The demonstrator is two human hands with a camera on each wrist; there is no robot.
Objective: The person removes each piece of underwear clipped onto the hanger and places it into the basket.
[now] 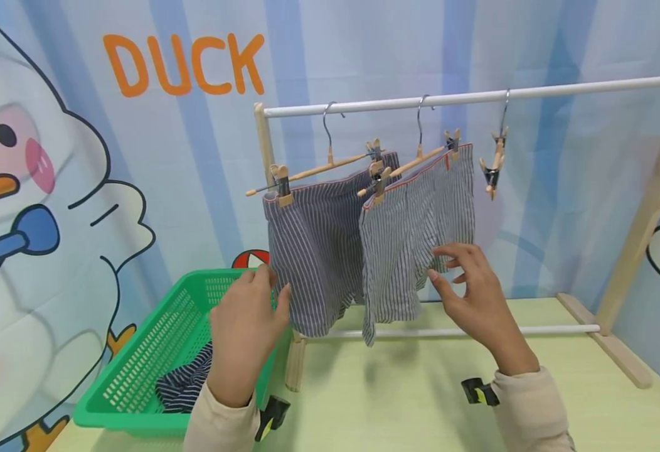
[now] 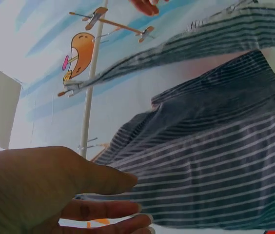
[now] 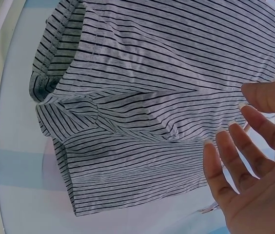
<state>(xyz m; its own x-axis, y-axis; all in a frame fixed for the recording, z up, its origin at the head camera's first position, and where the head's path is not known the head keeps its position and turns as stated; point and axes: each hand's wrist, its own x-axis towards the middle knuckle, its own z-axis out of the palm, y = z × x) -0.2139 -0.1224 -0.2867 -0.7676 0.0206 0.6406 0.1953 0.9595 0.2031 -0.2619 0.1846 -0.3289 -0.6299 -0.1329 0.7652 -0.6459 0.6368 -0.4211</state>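
Dark striped shorts (image 1: 319, 257) hang from a wooden clip hanger (image 1: 324, 167) on the left of the rack. Lighter grey striped shorts (image 1: 398, 251) with a red-edged waistband hang from a second hanger (image 1: 417, 164) beside them. My left hand (image 1: 245, 329) is at the left side of the dark shorts, fingers loosely bent and holding nothing. Close to the lighter shorts' right leg is my right hand (image 1: 477, 301), its thumb and fingers spread apart. The right wrist view shows no cloth between that hand's fingers (image 3: 245, 151).
A green basket (image 1: 132, 339) at the left contains a dark striped garment (image 1: 186, 383). The rack's white rod (image 1: 578, 91) also carries a third clip hanger (image 1: 495, 160) without a garment. Wooden posts (image 1: 646, 207) support the rack on a pale table (image 1: 398, 395), before a duck-printed curtain (image 1: 194, 157).
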